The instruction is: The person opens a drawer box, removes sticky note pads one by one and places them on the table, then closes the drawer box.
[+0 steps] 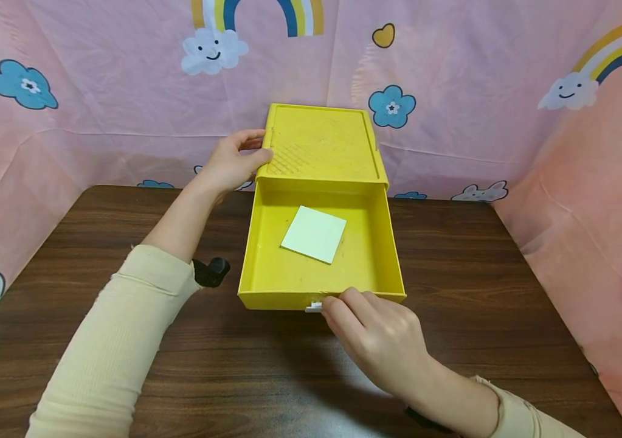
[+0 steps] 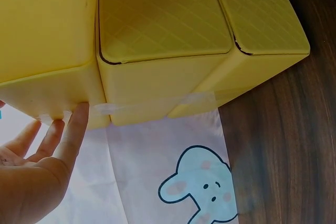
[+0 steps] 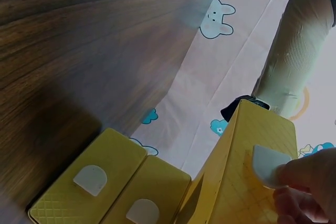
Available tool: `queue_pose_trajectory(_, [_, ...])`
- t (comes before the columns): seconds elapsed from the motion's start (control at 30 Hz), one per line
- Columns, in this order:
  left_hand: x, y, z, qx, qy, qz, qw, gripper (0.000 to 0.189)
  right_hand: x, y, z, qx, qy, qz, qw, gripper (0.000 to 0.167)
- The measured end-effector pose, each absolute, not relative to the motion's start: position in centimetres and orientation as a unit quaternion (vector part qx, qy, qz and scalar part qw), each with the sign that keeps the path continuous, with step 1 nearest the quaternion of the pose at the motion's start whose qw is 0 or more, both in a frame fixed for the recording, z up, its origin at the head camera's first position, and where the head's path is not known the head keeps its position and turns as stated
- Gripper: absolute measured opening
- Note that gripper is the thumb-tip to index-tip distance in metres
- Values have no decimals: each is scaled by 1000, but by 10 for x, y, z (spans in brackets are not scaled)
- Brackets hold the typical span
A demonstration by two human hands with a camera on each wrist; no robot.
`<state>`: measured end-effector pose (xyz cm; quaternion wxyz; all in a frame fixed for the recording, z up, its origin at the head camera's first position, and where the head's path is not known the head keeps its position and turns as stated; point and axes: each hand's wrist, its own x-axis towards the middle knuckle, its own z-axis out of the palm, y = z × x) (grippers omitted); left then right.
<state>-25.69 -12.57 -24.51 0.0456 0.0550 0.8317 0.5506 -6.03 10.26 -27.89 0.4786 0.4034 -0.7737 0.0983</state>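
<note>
A yellow drawer cabinet (image 1: pixel 324 143) stands at the back of the table, its top drawer (image 1: pixel 365 267) pulled far out. Flat on the drawer floor lies a pale green square pad (image 1: pixel 315 234), slightly turned. My left hand (image 1: pixel 234 159) rests against the cabinet's left side, thumb at the top edge; the left wrist view shows straight fingers (image 2: pixel 73 135) touching the side wall. At the drawer's front, my right hand (image 1: pixel 379 337) pinches the white handle (image 3: pixel 268 166) between thumb and curled fingers.
Below the pulled-out drawer, two lower drawers (image 3: pixel 121 166) are closed, each with a white handle (image 3: pixel 92 179). The brown wooden table (image 1: pixel 480 292) reaches back to a pink patterned cloth (image 1: pixel 453 55). A black wrist strap (image 1: pixel 211 272) sits at the left sleeve.
</note>
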Motion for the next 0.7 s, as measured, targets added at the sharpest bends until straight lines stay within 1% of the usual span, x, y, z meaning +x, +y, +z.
queue_pose_trajectory(0.7, [-257, -127, -246, 67, 831, 550, 45, 55, -56, 102, -282, 404, -771, 88, 484, 26])
